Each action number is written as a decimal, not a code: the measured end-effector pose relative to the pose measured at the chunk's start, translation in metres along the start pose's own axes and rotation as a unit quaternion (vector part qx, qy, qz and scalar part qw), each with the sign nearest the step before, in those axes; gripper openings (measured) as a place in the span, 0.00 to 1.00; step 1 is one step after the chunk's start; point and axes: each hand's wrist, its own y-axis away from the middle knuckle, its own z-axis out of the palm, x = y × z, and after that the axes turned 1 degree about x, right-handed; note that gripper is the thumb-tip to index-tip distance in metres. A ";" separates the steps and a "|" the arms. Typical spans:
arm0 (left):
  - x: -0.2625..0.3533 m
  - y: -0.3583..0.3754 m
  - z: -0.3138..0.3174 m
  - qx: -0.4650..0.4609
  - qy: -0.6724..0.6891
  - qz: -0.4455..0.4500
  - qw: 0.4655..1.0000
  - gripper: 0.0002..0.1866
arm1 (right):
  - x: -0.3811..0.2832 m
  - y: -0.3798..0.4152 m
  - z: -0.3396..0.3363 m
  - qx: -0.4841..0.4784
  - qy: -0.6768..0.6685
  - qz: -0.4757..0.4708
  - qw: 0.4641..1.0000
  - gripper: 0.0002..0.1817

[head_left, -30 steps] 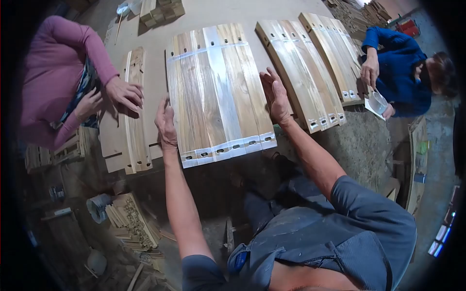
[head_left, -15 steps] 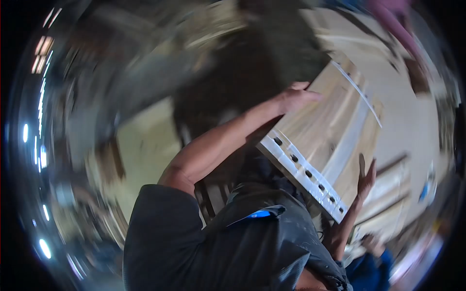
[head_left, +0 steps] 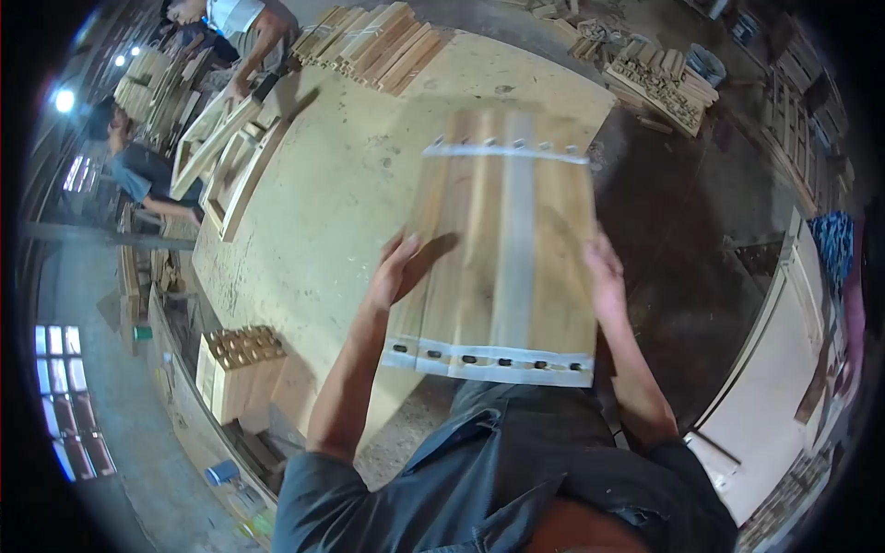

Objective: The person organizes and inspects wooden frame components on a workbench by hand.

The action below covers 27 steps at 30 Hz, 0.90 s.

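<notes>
In front of my body I hold a flat bundle of wooden slats [head_left: 502, 249], side by side, with a white band across each end. Several dark oval marks or slots show along the near band. My left hand [head_left: 395, 263] grips the bundle's left edge, with the fingertips partly hidden. On the opposite edge my right hand [head_left: 605, 272] is closed, its fingers partly out of sight behind the wood. The bundle's far end overlaps the pale worktable [head_left: 369, 184] in view and is slightly blurred.
Stacked wooden strips [head_left: 387, 46] lie at the table's far end. A person [head_left: 253, 41] handles a wooden frame [head_left: 241, 170]; another person [head_left: 147, 170] is at the left. A block stack [head_left: 244, 369] sits at the near left corner. Wood offcuts [head_left: 659, 83] lie at far right.
My view has swung from the pale surface on the right to the large worktable. The slat bundle has turned from tilted to nearly straight before me, still between both hands.
</notes>
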 end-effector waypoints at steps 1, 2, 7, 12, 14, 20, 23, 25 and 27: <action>-0.015 0.008 -0.015 0.022 -0.017 -0.010 1.000 0.32 | 0.011 0.000 0.006 -0.005 0.028 0.021 0.999 0.33; -0.039 0.016 -0.049 0.040 0.008 -0.027 0.999 0.33 | 0.027 0.001 0.020 -0.007 0.035 -0.012 0.999 0.32; 0.024 0.009 -0.217 0.028 -0.042 -0.151 0.987 0.46 | 0.051 -0.006 0.198 0.019 0.036 -0.013 0.999 0.31; 0.122 -0.031 -0.308 0.078 -0.502 -0.153 0.848 0.47 | 0.121 -0.022 0.263 0.062 0.262 0.156 0.950 0.40; 0.103 -0.055 -0.388 0.120 -0.458 -0.165 0.865 0.45 | 0.149 -0.033 0.276 0.025 0.285 0.205 0.936 0.43; 0.138 -0.078 -0.411 0.202 -0.526 -0.017 0.826 0.24 | 0.171 -0.058 0.337 -0.115 0.150 0.164 0.968 0.39; 0.155 -0.085 -0.363 0.244 -0.641 0.129 0.716 0.25 | 0.097 -0.065 0.268 -0.219 0.121 0.055 0.967 0.30; 0.126 -0.089 -0.295 0.120 -0.748 0.256 0.600 0.28 | 0.021 -0.028 0.178 -0.114 0.142 -0.066 0.981 0.27; 0.082 -0.096 -0.182 0.066 -0.631 0.200 0.747 0.24 | -0.045 0.026 0.086 0.079 0.163 -0.172 0.968 0.23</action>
